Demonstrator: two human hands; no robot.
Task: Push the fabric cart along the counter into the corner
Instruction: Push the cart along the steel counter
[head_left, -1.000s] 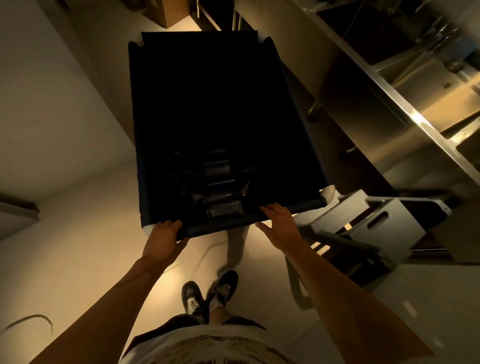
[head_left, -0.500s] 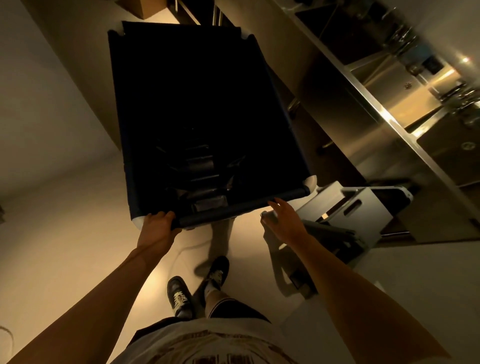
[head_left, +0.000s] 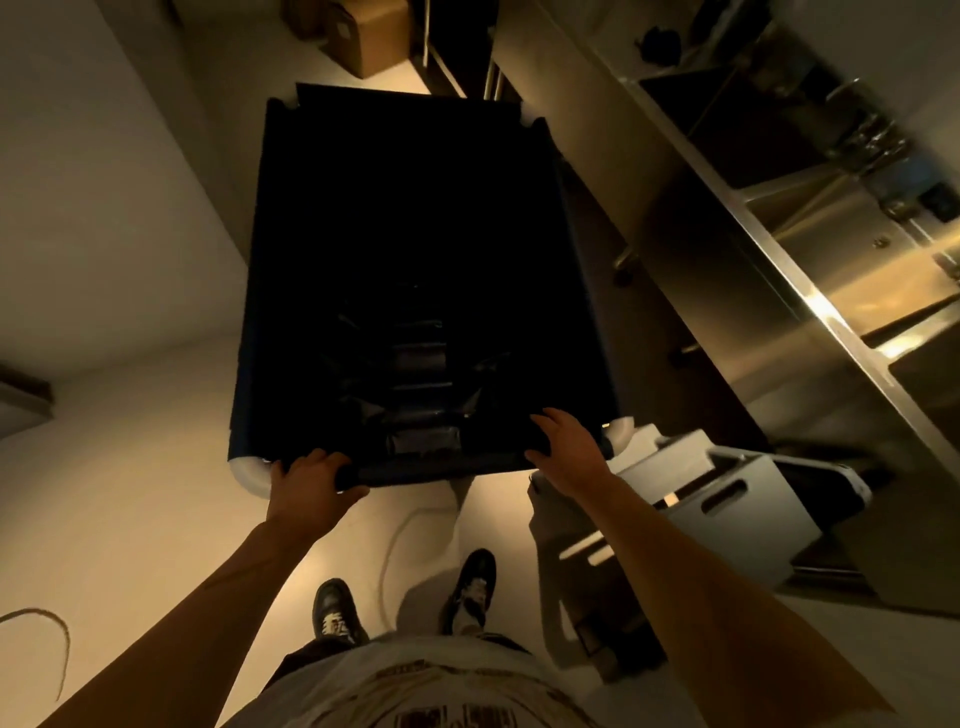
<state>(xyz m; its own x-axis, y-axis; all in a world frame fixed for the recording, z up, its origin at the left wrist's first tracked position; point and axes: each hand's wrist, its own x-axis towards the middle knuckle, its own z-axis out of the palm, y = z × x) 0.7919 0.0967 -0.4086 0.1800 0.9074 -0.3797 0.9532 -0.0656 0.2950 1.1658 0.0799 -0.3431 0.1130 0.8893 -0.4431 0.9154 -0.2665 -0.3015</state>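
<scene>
Here fabric cart (head_left: 415, 249) stands on the floor beside the steel surface (head_left: 810, 291), interior too dark to read | left hand (head_left: 311, 480) grip wrapped around near rail (head_left: 441, 470) | right hand (head_left: 563, 449) lies on the rail, fingers loosely spread | cardboard box (head_left: 363, 36) ahead, partly cut off.

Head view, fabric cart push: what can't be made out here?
- Fabric cart interior: too dark to tell the contents apart.
- Cart wheels: hidden under its body.
- Corner ahead: cut off by the top edge, beyond the cardboard box.
- Items on the steel counter: blurred.
- Left hand fingers wrap the handle bar; right hand rests on the rim, grip unclear.
</scene>
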